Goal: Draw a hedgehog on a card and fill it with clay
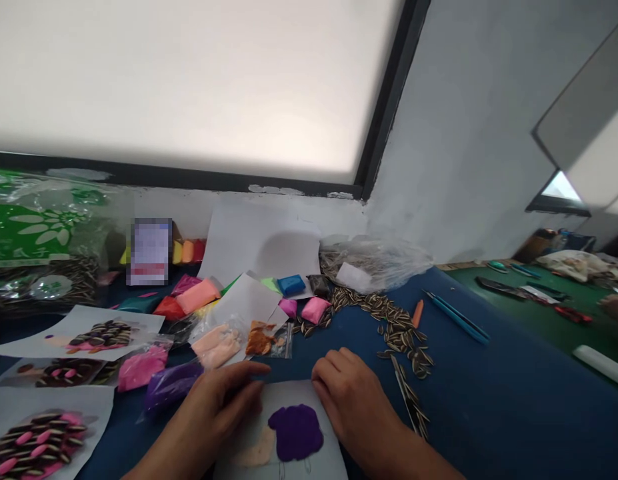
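Observation:
A sheet of white paper (pixel 281 393) lies before me, with a flat purple clay shape (pixel 299 432) and a pale peach clay patch (pixel 256 447) pressed on it. Thin pencil lines show below the purple clay. Over the sheet's upper left edge is my left hand (pixel 229 403), fingers stretched out and nothing held. My right hand (pixel 349 393) rests at the upper right edge, its fingers curled and closed on the paper. Close to my left hand lie a purple clay packet (pixel 171 387) and a bag of peach clay (pixel 216 347).
Sunflower seeds (pixel 401 327) spread beyond my right hand, near tweezers (pixel 406 393), an orange stick (pixel 417 313) and a blue pen-like tool (pixel 459 317). Seed-covered pictures (pixel 39 443) lie left. Behind are clay packets (pixel 199 295), a seed bag (pixel 43 240) and a propped phone (pixel 149 252).

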Motion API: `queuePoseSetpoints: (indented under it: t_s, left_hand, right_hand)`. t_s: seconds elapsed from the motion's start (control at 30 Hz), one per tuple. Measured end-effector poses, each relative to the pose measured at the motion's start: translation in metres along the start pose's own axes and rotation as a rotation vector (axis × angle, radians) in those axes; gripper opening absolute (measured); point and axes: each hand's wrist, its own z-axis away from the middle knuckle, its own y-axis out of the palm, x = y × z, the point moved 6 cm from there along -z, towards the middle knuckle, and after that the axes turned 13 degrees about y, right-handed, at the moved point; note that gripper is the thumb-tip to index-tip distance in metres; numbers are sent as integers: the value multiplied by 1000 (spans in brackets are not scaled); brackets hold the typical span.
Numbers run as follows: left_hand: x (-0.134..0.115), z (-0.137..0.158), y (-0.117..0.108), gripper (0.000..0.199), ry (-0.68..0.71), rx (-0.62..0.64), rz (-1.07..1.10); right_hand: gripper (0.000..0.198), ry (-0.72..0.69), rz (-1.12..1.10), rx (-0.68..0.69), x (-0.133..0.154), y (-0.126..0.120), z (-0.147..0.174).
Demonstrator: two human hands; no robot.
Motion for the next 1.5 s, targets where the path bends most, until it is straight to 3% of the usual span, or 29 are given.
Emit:
queuePoseSetpoints:
  t_s: [0.13, 0.27, 0.33, 0.47, 0.53, 0.6, 0.87, 1.1, 1.2, 1.33, 1.5]
  left_hand:
    - [2, -2, -2, 35, -58, -49, 132]
    - [-6, -3, 3, 47, -70, -82, 200]
    - [-11, -2, 9, 53, -82, -36, 288]
    - [-23, 4, 19, 59, -79, 67, 434]
    - [-29, 5, 23, 61, -63, 67, 454]
    - [-34, 6, 29, 64, -58, 75, 465]
    - [-37, 2, 42, 74, -53, 108, 538]
    - [-20, 0, 35, 68, -26, 107, 562]
    - [-24, 0, 28, 68, -23, 110, 525]
    - [-32, -2, 11, 59, -29, 59, 427]
    - [-25, -5, -1, 45, -36, -46, 310]
  right_hand:
    - [20, -2, -34, -13, 2, 3, -6]
    - [22, -16, -89, -38, 5, -6, -5]
    - [22, -39, -211, -38, 10, -16, -2]
    - [12, -49, -663, 48, 18, -29, 5]
    - [22, -66, -716, 48, 24, -30, 9]
    - [26, -88, -717, 8, 28, -30, 12]
    - [12, -159, -672, -89, 32, -38, 14]
    - [12, -212, -586, -116, 43, -49, 10]
    - [12, -154, -613, -90, 44, -48, 7]
    - [14, -43, -602, -80, 37, -39, 7]
    - [14, -92, -605, 26, 31, -21, 13]
